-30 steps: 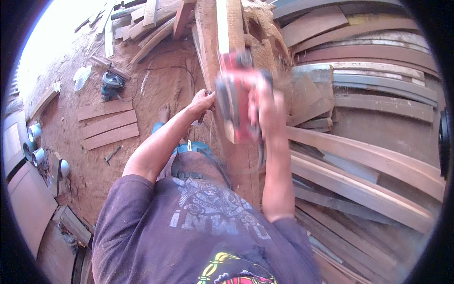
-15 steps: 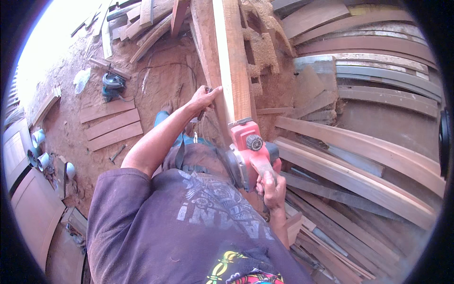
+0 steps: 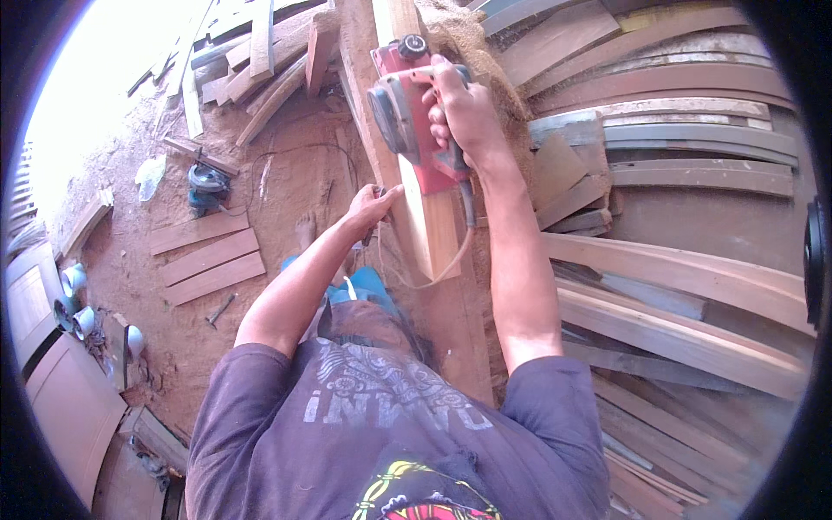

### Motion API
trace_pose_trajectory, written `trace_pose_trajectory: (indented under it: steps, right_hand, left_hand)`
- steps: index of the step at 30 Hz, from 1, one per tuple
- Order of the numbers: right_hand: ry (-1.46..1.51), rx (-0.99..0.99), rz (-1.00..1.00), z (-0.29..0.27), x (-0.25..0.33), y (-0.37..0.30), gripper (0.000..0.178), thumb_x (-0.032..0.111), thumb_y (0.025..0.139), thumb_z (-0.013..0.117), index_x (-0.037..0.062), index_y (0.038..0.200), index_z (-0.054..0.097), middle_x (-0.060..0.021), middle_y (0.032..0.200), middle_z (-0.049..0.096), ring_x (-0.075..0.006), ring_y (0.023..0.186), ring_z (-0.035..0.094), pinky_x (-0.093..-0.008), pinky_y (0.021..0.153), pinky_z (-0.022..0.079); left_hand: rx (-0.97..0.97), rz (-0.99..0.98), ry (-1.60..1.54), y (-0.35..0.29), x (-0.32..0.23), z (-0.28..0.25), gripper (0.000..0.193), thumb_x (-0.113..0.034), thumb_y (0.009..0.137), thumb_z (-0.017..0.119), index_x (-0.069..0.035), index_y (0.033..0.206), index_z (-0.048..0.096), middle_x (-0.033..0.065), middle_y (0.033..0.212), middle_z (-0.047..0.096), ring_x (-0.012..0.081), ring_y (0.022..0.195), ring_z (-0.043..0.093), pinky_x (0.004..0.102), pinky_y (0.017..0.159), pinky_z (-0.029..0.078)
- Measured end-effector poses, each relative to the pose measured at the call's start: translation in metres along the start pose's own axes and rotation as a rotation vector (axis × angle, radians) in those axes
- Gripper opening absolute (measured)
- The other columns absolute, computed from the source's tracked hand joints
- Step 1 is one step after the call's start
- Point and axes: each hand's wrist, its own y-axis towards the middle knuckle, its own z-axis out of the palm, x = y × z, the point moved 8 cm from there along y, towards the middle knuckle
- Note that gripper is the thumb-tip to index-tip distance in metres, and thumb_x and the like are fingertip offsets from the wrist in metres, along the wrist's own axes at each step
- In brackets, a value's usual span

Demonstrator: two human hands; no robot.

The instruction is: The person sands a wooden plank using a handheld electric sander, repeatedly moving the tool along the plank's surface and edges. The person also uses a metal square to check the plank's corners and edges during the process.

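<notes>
Reddish sandy ground (image 3: 286, 173) spreads beneath everything. Stacked planks (image 3: 685, 334) fill the area from 1 o'clock round to 5 o'clock. The person, in a dark printed T-shirt (image 3: 390, 468), occupies 6 o'clock. A broad board (image 3: 452, 325) runs from below the centre toward 12 o'clock, and on it lies a squared timber (image 3: 426, 230), its near end just below the centre. Flat wooden panels (image 3: 74, 407) rest at 8 o'clock, and jumbled offcuts (image 3: 260, 56) lie at 11 o'clock. Three short boards (image 3: 212, 257) lie side by side at 9 o'clock.

The red handheld electric planer (image 3: 425, 126) sits lengthwise over the timber at 12 o'clock; its base is hidden. A teal circular saw (image 3: 206, 186) stands between 9 and 10 o'clock, with a clear plastic bag (image 3: 150, 176) just beyond it.

The right hand (image 3: 464, 113), just past 12 o'clock, grips the planer's rear handle, fingers wrapped around it. The left hand (image 3: 373, 208), near 11 o'clock, is curled around a slim dark object (image 3: 367, 236) too small to identify, its fingertip end at the timber's left edge. A hammer (image 3: 222, 309) lies between 8 and 9 o'clock. The planer's thin cord (image 3: 470, 217) loops below its rear end across the timber.
</notes>
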Motion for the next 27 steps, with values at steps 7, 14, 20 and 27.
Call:
trace_pose_trajectory:
  steps: [7,14,20,27]
  right_hand:
    - [-0.069,-0.002,0.075,-0.048,-0.102,-0.211,0.055,0.050,0.114,0.051,0.0030,0.091,0.067,0.0006,0.070,0.060,-0.0049,0.054,0.051,-0.0254,0.048,0.037]
    - [-0.059,-0.133,0.279,-0.070,-0.147,-0.306,0.042,0.033,0.111,0.057,-0.0008,0.088,0.067,0.0010,0.070,0.057,-0.0062,0.058,0.052,-0.0251,0.052,0.039]
    - [-0.046,-0.139,0.239,-0.049,-0.102,-0.215,0.046,0.040,0.111,0.057,0.0014,0.087,0.065,0.0018,0.069,0.056,-0.0063,0.058,0.052,-0.0253,0.051,0.039]
    - [-0.026,-0.121,0.221,-0.025,-0.042,-0.066,0.050,0.044,0.112,0.055,0.0029,0.087,0.064,0.0011,0.073,0.057,-0.0054,0.058,0.052,-0.0236,0.048,0.040]
  left_hand:
    - [0.088,-0.035,-0.022,-0.003,0.002,-0.003,0.065,-0.058,0.099,0.073,0.000,0.127,0.062,0.0093,0.101,0.071,0.0145,0.070,0.065,0.0331,0.052,0.047]
    - [0.177,-0.064,-0.111,-0.023,-0.020,-0.007,0.078,-0.061,0.092,0.081,0.007,0.125,0.060,0.0151,0.101,0.072,0.0171,0.076,0.070,0.0327,0.058,0.054]
    - [0.048,0.048,-0.107,0.037,-0.067,-0.064,0.077,-0.058,0.092,0.083,0.006,0.130,0.059,0.0159,0.103,0.073,0.0160,0.067,0.073,0.0300,0.045,0.047]
    - [-0.095,0.094,-0.005,0.145,-0.159,-0.147,0.086,-0.062,0.091,0.082,0.007,0.136,0.055,0.0137,0.102,0.073,0.0170,0.072,0.073,0.0315,0.054,0.054]
